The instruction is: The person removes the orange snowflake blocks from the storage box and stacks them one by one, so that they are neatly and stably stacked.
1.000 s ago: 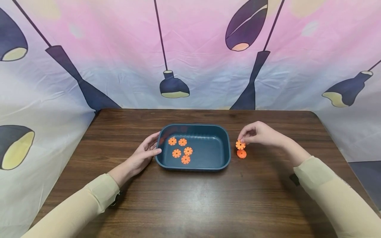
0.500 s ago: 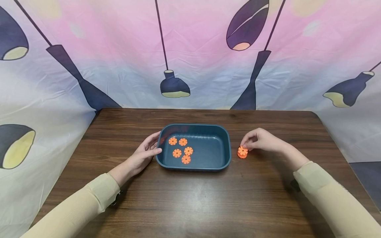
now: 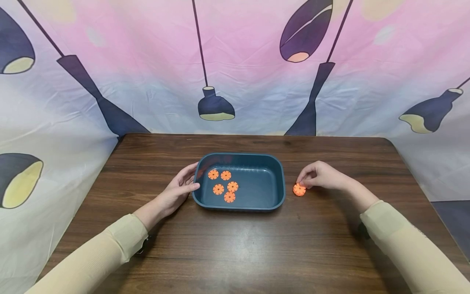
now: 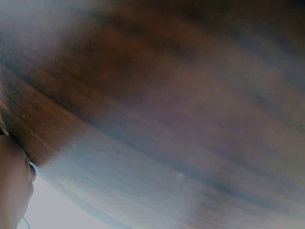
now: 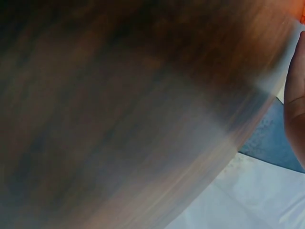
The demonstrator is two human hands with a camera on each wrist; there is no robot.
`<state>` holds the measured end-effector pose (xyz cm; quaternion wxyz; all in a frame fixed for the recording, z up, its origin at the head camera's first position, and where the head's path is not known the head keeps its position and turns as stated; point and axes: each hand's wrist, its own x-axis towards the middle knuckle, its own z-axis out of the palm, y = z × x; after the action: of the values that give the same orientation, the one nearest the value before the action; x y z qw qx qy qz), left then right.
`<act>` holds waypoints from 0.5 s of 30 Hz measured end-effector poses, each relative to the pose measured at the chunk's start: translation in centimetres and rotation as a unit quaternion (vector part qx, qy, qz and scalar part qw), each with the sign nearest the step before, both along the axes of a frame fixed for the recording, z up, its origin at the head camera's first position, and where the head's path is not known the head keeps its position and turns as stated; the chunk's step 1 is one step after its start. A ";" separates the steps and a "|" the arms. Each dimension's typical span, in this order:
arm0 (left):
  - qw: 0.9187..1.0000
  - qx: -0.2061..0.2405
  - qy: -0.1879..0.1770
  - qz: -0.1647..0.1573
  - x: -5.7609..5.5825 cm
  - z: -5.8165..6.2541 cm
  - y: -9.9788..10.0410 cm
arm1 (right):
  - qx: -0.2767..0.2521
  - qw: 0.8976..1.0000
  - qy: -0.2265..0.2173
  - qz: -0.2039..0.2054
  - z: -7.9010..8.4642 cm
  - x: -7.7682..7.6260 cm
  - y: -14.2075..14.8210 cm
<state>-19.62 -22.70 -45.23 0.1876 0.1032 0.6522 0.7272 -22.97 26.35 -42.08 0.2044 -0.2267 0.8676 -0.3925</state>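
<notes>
In the head view a dark blue tray [image 3: 257,206] stands mid-table with several orange notched discs [image 3: 218,189] lying flat in its left half. My left hand [image 3: 175,192] grips the tray's left wall, the thumb at the rim and the fingers along the outside. Right of the tray, my right hand [image 3: 323,175] pinches the upper edge of another orange notched disc [image 3: 299,188]. That disc overlaps a second one, whose lower edge just shows under it. The right wrist view catches only part of the hand [image 5: 296,100] and an orange bit at the corner.
The wooden table [image 3: 242,253] reaches back to a printed cloth backdrop [image 3: 165,81] of hanging lamps, which also hangs along the left side. In the left wrist view there is mostly blurred tabletop [image 4: 143,119].
My right hand has come down toward me with its disc, which now overlaps the one on the table instead of hovering behind it. The left hand and tray stay put.
</notes>
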 end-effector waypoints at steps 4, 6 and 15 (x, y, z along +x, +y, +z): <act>1.000 0.000 0.003 -0.002 0.0 0.0 0.0 | -0.003 1.000 -0.003 0.004 -0.1 -0.1 0.0; 1.000 0.000 0.003 -0.003 0.0 0.0 -0.1 | -0.006 1.000 -0.003 0.008 -0.2 -0.1 -0.1; 1.000 0.001 -0.002 -0.006 -0.1 0.0 -0.2 | 0.011 1.000 0.004 -0.001 0.2 -0.3 -0.1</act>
<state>-19.69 -22.85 -45.27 0.1925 0.1059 0.6506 0.7269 -23.27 26.24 -41.86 0.2032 -0.2246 0.8731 -0.3820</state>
